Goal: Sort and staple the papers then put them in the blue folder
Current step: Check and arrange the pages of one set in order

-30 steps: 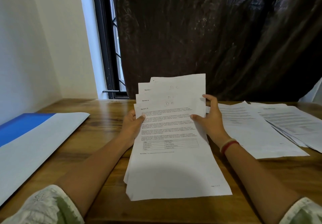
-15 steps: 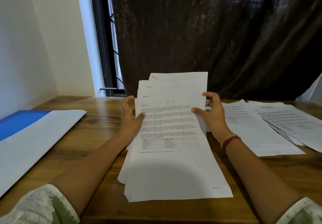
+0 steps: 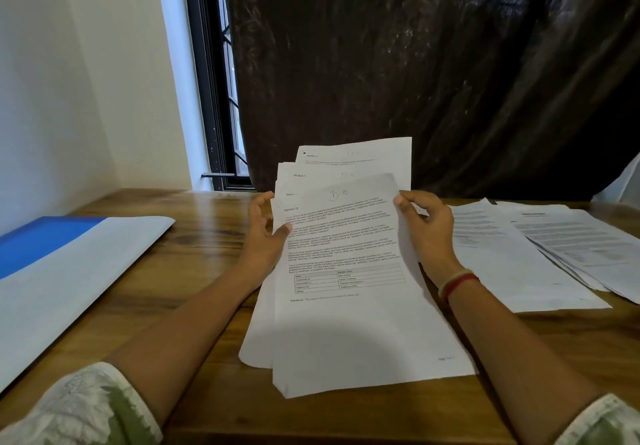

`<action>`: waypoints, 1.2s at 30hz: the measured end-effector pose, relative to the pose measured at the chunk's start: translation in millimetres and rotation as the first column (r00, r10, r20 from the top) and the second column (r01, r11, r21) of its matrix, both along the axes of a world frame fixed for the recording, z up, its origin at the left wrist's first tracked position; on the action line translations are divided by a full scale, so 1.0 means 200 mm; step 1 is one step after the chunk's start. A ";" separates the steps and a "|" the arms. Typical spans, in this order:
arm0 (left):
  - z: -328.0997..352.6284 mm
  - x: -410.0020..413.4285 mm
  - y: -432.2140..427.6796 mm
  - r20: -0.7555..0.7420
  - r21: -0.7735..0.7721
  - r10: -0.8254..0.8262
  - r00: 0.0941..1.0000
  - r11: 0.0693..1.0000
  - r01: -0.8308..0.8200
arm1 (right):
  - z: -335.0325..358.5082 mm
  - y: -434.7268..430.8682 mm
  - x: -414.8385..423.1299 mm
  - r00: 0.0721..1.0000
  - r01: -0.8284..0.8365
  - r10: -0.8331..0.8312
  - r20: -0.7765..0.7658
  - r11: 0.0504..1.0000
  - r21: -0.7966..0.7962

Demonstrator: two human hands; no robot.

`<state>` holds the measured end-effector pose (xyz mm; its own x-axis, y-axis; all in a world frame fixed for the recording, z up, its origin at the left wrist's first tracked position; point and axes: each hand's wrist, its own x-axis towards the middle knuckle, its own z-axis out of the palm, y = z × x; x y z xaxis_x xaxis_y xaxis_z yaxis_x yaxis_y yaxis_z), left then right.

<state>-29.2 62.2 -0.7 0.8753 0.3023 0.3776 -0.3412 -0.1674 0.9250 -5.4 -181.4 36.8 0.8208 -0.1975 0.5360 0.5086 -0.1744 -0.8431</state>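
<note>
A fanned stack of printed papers (image 3: 349,306) stands tilted up from the wooden table (image 3: 194,306) in front of me, its lower edge near the front. My left hand (image 3: 263,233) pinches the stack's left edge with the thumb on the front sheet. My right hand (image 3: 427,230) pinches the upper right corner of the top sheet, which is headed "Section 10" and marked "D 10". The blue folder (image 3: 38,244) lies open at the far left, with its pale inner flap (image 3: 79,278) spread toward me. No stapler is visible.
More loose printed sheets (image 3: 526,257) lie spread on the table's right side, overlapping one another. A dark curtain (image 3: 415,64) hangs behind the table, with a window frame (image 3: 211,98) and a white wall at the left.
The top sheet's upper right corner has been lifted and curled forward by my right hand. My left hand's fingers opened away from the stack, then the thumb settled back on the left edge.
</note>
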 end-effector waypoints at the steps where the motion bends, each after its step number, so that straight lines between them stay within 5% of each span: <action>1: 0.00 0.00 0.00 -0.001 -0.007 0.001 1.000 1.000 -0.001 | 0.00 0.00 0.00 1.000 -0.003 0.003 0.013 1.000 -0.001; 8: 0.01 0.00 0.00 -0.043 -0.075 0.031 0.999 0.997 -0.034 | 0.01 -0.01 -0.01 0.996 -0.091 0.090 -0.019 0.995 -0.047; 17: 0.05 -0.04 0.00 -0.062 -0.288 -0.093 0.994 0.955 0.071 | 0.08 -0.02 -0.02 0.919 -0.304 0.333 -0.213 0.940 0.157; 20: 0.06 -0.04 -0.01 -0.061 -0.314 -0.111 0.992 0.946 0.087 | 0.07 -0.04 -0.02 0.947 -0.234 0.271 -0.174 0.950 0.204; 24: 0.07 -0.05 -0.02 -0.056 -0.305 -0.134 0.989 0.946 0.111 | 0.02 -0.08 0.02 0.982 -0.173 0.167 -0.085 0.983 -0.061; 28: 0.06 -0.05 -0.01 -0.051 -0.285 -0.131 0.990 0.952 0.111 | 0.02 -0.09 0.02 0.981 -0.178 0.163 -0.110 0.972 -0.150; 36: 0.04 -0.03 0.00 0.008 -0.192 -0.136 0.991 0.972 0.135 | 0.02 -0.10 0.05 0.981 -0.119 0.105 -0.161 0.990 -0.080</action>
<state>-35.2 61.5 8.3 0.9150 0.2466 0.3194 -0.3434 0.0603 0.9373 4.6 -200.4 41.7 0.9098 -0.0569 0.4111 0.3928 -0.2019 -0.8972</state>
